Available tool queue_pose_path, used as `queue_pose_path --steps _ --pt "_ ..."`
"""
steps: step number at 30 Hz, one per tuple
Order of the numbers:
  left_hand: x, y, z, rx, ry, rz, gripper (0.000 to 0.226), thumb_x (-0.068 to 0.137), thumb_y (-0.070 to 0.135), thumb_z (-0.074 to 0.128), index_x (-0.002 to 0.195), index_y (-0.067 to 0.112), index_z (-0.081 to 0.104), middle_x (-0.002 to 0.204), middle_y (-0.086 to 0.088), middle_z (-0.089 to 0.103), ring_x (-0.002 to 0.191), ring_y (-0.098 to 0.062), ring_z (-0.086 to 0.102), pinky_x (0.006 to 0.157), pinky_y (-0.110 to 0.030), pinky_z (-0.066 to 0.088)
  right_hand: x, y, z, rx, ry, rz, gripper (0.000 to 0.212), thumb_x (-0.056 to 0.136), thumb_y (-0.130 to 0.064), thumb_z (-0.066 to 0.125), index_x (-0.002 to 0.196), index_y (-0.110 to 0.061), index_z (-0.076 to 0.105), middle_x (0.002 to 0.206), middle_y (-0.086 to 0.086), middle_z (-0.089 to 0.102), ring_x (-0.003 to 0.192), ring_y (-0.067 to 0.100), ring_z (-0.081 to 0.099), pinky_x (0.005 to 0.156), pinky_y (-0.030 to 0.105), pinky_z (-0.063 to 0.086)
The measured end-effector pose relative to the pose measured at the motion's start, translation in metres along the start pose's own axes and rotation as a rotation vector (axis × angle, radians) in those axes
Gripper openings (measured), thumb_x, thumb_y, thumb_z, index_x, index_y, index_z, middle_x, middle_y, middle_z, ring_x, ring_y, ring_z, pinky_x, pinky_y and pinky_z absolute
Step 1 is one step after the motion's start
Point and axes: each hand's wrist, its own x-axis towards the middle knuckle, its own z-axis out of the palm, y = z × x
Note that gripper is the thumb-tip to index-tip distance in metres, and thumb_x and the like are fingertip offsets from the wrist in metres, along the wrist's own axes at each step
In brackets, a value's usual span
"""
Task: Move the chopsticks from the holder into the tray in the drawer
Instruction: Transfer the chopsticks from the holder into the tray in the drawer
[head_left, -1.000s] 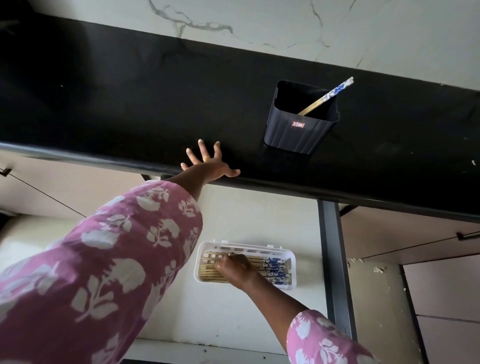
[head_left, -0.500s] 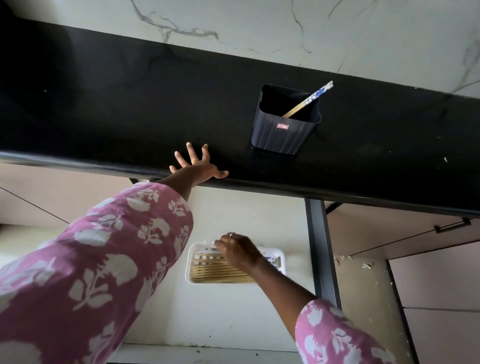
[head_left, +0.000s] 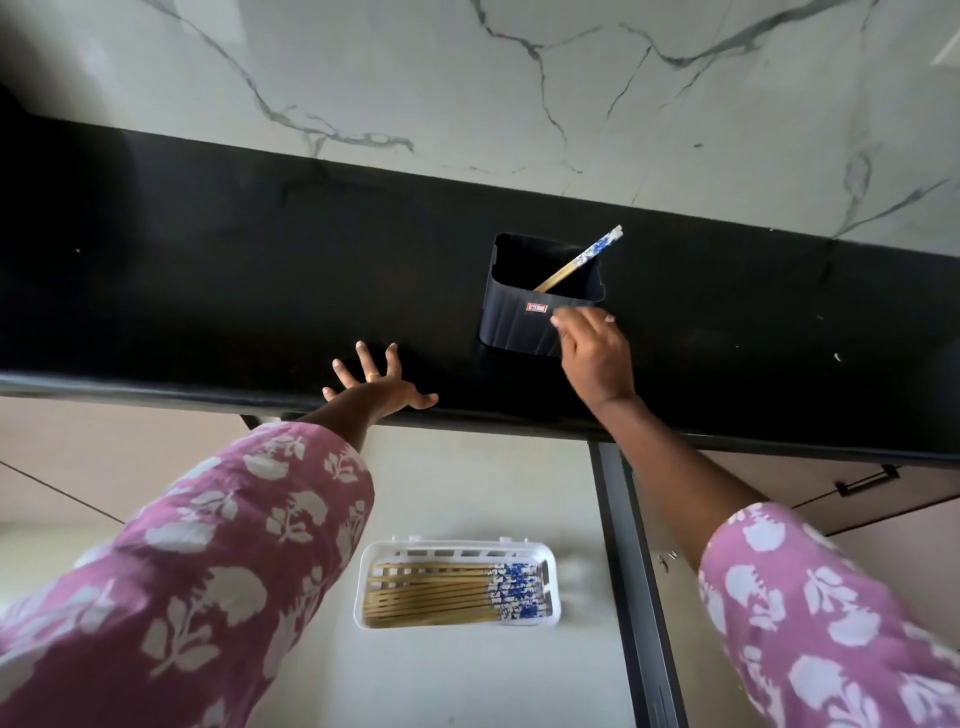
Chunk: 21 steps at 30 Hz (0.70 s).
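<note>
A dark square holder (head_left: 524, 322) stands on the black counter (head_left: 208, 291). One wooden chopstick (head_left: 579, 259) with a blue-and-white patterned end leans out of it toward the upper right. My right hand (head_left: 595, 358) is raised in front of the holder's right corner, its fingertips near the rim, holding nothing. My left hand (head_left: 376, 387) lies flat on the counter's front edge with its fingers spread. Below, in the open drawer (head_left: 467, 499), a white slotted tray (head_left: 553, 603) holds several chopsticks (head_left: 441, 595) lying side by side, patterned ends to the right.
A white marble wall (head_left: 467, 78) rises behind the counter. The dark drawer side rail (head_left: 631, 571) runs down to the right of the tray. Closed cabinet fronts with a dark handle (head_left: 865, 480) lie at the right.
My right hand has left the tray in the drawer and risen to the holder on the counter. The left hand stays on the counter edge.
</note>
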Motion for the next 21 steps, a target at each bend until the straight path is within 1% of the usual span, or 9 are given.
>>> queue_pose_path --steps 2,4,7,8,10,12,15,18,21 --pt "0.001 -0.001 -0.001 -0.003 -0.009 0.003 0.096 0.082 0.070 0.048 0.150 0.037 -0.010 0.157 -0.003 -0.025 0.142 -0.042 -0.021 0.112 -0.061 -0.001 0.023 0.014 0.000 -0.005 0.001 0.063 0.015 0.082 -0.004 0.055 0.075 -0.003 0.068 0.068 0.013 0.066 0.061 0.030 0.065 0.068 0.027 0.039" --pt "0.003 -0.001 -0.001 -0.005 -0.015 -0.002 0.096 0.081 0.071 0.048 0.150 0.037 -0.010 0.158 -0.003 -0.024 0.142 -0.042 -0.021 0.112 -0.062 -0.001 0.045 0.024 0.001 0.010 -0.007 0.180 0.013 0.082 -0.003 0.056 0.079 -0.001 0.068 0.074 0.018 0.067 0.067 0.034 0.065 0.070 0.028 0.037" --pt "0.004 0.000 0.000 0.000 -0.022 -0.013 0.096 0.080 0.073 0.047 0.150 0.037 -0.008 0.159 -0.003 -0.021 0.143 -0.042 -0.019 0.112 -0.062 0.000 0.075 0.035 0.003 0.057 -0.007 0.447 0.018 0.087 -0.006 0.055 0.097 0.000 0.068 0.098 0.022 0.067 0.092 0.037 0.062 0.081 0.031 0.037" --pt "0.004 0.000 -0.001 -0.001 -0.024 -0.015 0.096 0.080 0.073 0.047 0.150 0.037 -0.009 0.158 -0.003 -0.021 0.143 -0.042 -0.020 0.112 -0.062 0.000 0.085 0.040 0.004 0.065 -0.024 0.553 0.021 0.089 -0.007 0.054 0.104 0.000 0.067 0.105 0.022 0.065 0.099 0.037 0.060 0.085 0.031 0.038" --pt "0.003 0.002 -0.002 0.005 -0.022 -0.020 0.097 0.081 0.072 0.048 0.150 0.037 -0.010 0.158 -0.004 -0.022 0.143 -0.042 -0.020 0.112 -0.062 0.000 0.100 0.051 0.009 0.046 -0.099 0.715 0.024 0.090 -0.009 0.053 0.109 0.000 0.064 0.113 0.021 0.064 0.108 0.034 0.057 0.090 0.031 0.037" --pt "0.002 0.002 -0.003 0.004 -0.024 -0.019 0.097 0.081 0.071 0.049 0.150 0.036 -0.011 0.157 -0.004 -0.024 0.143 -0.042 -0.020 0.112 -0.062 0.000 0.110 0.059 0.016 0.027 -0.172 0.797 0.025 0.091 -0.012 0.053 0.109 0.003 0.062 0.115 0.023 0.063 0.111 0.034 0.056 0.091 0.032 0.038" --pt "0.004 0.003 -0.003 -0.007 -0.024 -0.014 0.098 0.081 0.070 0.050 0.149 0.037 -0.012 0.157 -0.003 -0.026 0.142 -0.042 -0.021 0.112 -0.062 0.001 0.117 0.064 0.024 0.058 -0.245 0.897 0.032 0.090 -0.017 0.059 0.112 0.006 0.058 0.120 0.024 0.061 0.115 0.034 0.056 0.091 0.034 0.042" --pt "0.005 0.003 -0.002 -0.010 -0.026 -0.020 0.099 0.080 0.070 0.051 0.149 0.037 -0.012 0.156 -0.003 -0.027 0.142 -0.042 -0.021 0.112 -0.062 0.001 0.121 0.067 0.028 0.132 -0.228 0.996 0.036 0.088 -0.018 0.064 0.113 0.007 0.057 0.120 0.020 0.062 0.111 0.032 0.060 0.088 0.035 0.047" --pt "0.007 0.003 -0.001 -0.017 -0.024 -0.025 0.100 0.079 0.070 0.052 0.149 0.038 -0.013 0.156 -0.002 -0.028 0.142 -0.042 -0.022 0.112 -0.062 0.001 0.124 0.072 0.032 0.156 -0.195 1.034 0.033 0.088 -0.016 0.064 0.111 0.007 0.060 0.116 0.020 0.065 0.105 0.030 0.063 0.082 0.032 0.048"
